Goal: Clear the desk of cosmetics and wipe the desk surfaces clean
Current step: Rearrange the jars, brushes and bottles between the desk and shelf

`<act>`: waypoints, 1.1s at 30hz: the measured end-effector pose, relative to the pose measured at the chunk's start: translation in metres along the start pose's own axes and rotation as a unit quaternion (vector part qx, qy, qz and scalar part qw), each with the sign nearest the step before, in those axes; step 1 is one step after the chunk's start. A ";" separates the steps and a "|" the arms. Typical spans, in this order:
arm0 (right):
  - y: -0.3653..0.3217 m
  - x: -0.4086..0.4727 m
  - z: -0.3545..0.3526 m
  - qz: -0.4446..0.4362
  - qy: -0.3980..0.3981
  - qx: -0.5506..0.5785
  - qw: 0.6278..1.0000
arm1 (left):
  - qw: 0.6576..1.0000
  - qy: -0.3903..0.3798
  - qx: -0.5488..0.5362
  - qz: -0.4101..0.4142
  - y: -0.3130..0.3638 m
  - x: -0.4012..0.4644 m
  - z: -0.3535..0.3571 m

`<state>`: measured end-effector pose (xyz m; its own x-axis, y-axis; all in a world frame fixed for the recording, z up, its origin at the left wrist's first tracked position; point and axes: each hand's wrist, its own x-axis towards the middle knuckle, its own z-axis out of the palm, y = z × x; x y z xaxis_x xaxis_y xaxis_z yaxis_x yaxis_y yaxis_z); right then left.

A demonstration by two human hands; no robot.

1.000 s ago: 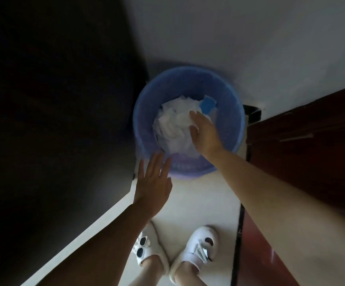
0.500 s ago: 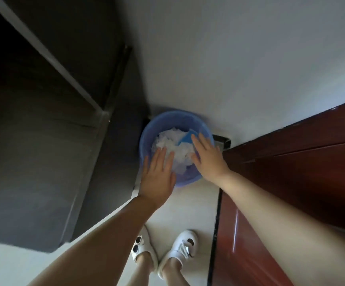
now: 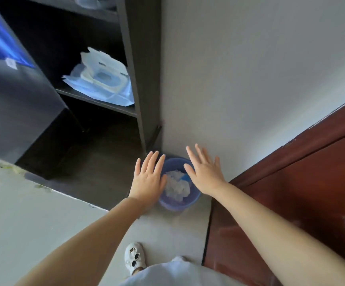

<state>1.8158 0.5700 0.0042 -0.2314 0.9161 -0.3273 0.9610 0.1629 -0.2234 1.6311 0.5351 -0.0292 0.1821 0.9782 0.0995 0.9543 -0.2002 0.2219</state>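
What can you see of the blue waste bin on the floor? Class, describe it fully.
The blue waste bin is round, looks like plastic, and stands upright and open-topped on the pale floor, in the corner between the dark shelf unit and the wall. Crumpled white tissues and a blue scrap lie inside. The left hand and right hand, fingers spread, partly hide its rim; whether either touches it is unclear.

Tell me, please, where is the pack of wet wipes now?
In the head view, the pack of wet wipes lies upper left on a dark shelf, above and left of the blue bin on the floor.
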 end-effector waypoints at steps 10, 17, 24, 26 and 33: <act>-0.123 -0.012 -0.042 -0.110 0.100 -0.004 0.989 | 0.997 0.064 0.023 -0.021 -0.089 -0.019 -0.092; -0.225 0.000 -0.080 -0.108 0.217 0.031 0.970 | 0.988 0.151 -0.005 0.045 -0.196 -0.001 -0.171; -0.293 0.006 -0.133 -0.067 0.335 0.079 0.936 | 0.965 0.214 -0.063 0.140 -0.241 0.045 -0.252; -0.298 0.005 -0.152 -0.066 0.375 0.102 0.919 | 0.953 0.233 -0.087 0.174 -0.231 0.062 -0.273; -0.305 0.043 -0.223 -0.002 0.520 0.200 0.831 | 0.924 0.275 -0.205 0.165 -0.186 0.133 -0.336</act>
<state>1.5463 0.6414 0.2626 0.2209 0.7709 0.5975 0.7858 0.2221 -0.5772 1.3981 0.6844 0.2683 0.1918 0.7061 0.6816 0.6769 -0.5980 0.4291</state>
